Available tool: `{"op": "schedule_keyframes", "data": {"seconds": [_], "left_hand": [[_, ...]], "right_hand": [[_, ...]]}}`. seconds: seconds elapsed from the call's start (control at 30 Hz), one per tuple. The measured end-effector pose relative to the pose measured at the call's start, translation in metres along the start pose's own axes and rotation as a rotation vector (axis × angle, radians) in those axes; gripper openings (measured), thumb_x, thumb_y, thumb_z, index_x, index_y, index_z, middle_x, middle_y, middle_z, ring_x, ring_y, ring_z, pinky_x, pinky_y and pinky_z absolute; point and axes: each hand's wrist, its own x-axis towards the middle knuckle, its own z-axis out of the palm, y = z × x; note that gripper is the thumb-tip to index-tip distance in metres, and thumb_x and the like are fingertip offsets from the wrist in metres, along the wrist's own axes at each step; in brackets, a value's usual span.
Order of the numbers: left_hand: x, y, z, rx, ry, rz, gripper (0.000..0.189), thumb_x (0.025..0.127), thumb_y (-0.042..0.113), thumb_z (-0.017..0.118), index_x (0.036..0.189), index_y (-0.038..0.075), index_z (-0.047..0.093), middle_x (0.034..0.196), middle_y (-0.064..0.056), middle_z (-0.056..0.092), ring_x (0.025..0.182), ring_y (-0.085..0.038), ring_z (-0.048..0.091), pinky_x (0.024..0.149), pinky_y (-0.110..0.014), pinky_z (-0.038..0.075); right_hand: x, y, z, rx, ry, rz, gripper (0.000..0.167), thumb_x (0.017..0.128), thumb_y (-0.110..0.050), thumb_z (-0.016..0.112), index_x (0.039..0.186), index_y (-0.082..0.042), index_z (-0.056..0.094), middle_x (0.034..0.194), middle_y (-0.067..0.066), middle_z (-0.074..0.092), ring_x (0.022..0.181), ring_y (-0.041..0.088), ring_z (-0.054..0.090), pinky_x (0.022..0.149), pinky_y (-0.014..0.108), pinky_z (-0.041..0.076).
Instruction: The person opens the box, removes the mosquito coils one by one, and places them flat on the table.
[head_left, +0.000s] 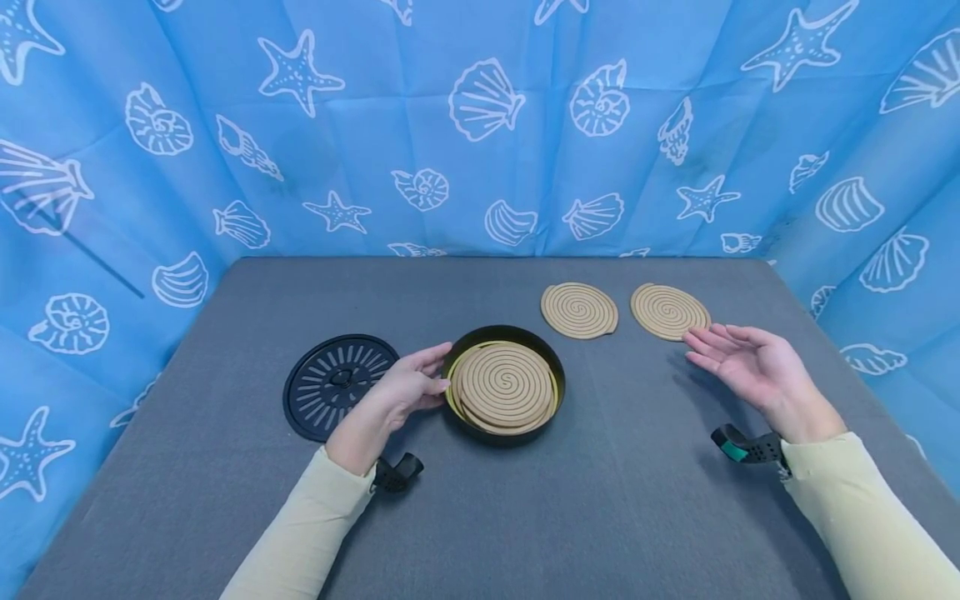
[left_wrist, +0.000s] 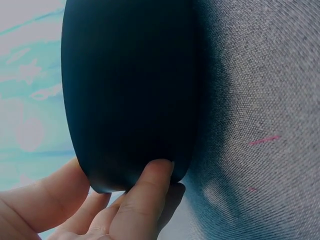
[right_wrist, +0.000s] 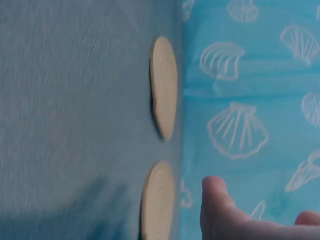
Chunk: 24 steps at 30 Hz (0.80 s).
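A round black tin [head_left: 557, 358] with a yellow inner edge stands mid-table, holding a stack of beige spiral mosquito coils [head_left: 506, 383]. My left hand [head_left: 408, 383] grips its left side; in the left wrist view the fingertips [left_wrist: 157, 172] lie against the dark outer wall. Toward the back right, two more mosquito coils lie flat, a left one [head_left: 579, 310] and a right one [head_left: 670, 312]. Close by the right coil, my right hand [head_left: 750, 362] is held over the table with loosely extended fingers and nothing in it.
Left of the tin lies a black slotted lid [head_left: 330, 383], partly covered by the left hand. Grey cloth covers the table [head_left: 600, 517]. A blue curtain [head_left: 465, 167] with white shells and starfish hangs behind and along both sides.
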Motion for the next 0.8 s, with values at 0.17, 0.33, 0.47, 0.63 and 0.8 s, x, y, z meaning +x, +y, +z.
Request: {"op": "schedule_keyframes", "data": {"seconds": [0.17, 0.33, 0.47, 0.63, 0.8], "left_hand": [[0.001, -0.001, 0.000, 0.010, 0.010, -0.002, 0.061, 0.096, -0.009, 0.047, 0.152, 0.011, 0.032, 0.156, -0.014, 0.028, 0.139, -0.032, 0.033, 0.106, -0.049, 0.037], [0.001, -0.001, -0.001, 0.011, 0.011, -0.001, 0.061, 0.096, -0.009, 0.047, 0.152, 0.011, 0.032, 0.156, -0.014, 0.028, 0.139, -0.032, 0.033, 0.106, -0.049, 0.037], [0.001, -0.001, -0.001, 0.010, 0.010, -0.003, 0.061, 0.096, -0.009, 0.047, 0.152, 0.011, 0.032, 0.156, -0.014, 0.028, 0.139, -0.032, 0.034, 0.106, -0.049, 0.037], [0.001, -0.001, 0.000, 0.007, 0.006, 0.000, 0.062, 0.096, -0.009, 0.047, 0.152, 0.011, 0.032, 0.156, -0.014, 0.028, 0.139, -0.032, 0.034, 0.106, -0.049, 0.037], [0.000, -0.001, 0.000, 0.005, 0.004, 0.004, 0.062, 0.096, -0.009, 0.046, 0.152, 0.011, 0.031, 0.156, -0.015, 0.028, 0.139, -0.032, 0.034, 0.107, -0.049, 0.037]], "right_hand": [[-0.006, 0.013, 0.010, -0.040, -0.090, 0.022, 0.071, 0.106, -0.007, 0.030, 0.149, -0.034, -0.019, 0.162, -0.001, 0.010, 0.146, 0.015, 0.001, 0.118, 0.036, 0.002], [-0.010, 0.028, 0.022, -0.109, -0.231, 0.051, 0.046, 0.106, -0.004, 0.030, 0.150, -0.017, 0.030, 0.127, 0.026, 0.056, 0.130, 0.038, 0.045, 0.117, 0.040, 0.019], [-0.009, 0.044, 0.035, -0.188, -0.320, 0.072, 0.029, 0.106, -0.004, 0.028, 0.120, 0.006, 0.051, 0.122, 0.028, 0.059, 0.119, 0.040, 0.055, 0.113, 0.043, 0.030], [-0.008, 0.059, 0.049, -0.291, -0.348, 0.082, 0.032, 0.106, -0.005, 0.028, 0.133, 0.003, 0.043, 0.127, 0.024, 0.059, 0.120, 0.036, 0.055, 0.106, 0.043, 0.041], [-0.003, 0.073, 0.061, -0.442, -0.343, 0.078, 0.064, 0.106, -0.006, 0.030, 0.152, -0.004, -0.014, 0.125, 0.017, 0.061, 0.120, 0.029, 0.057, 0.102, 0.039, 0.045]]}}
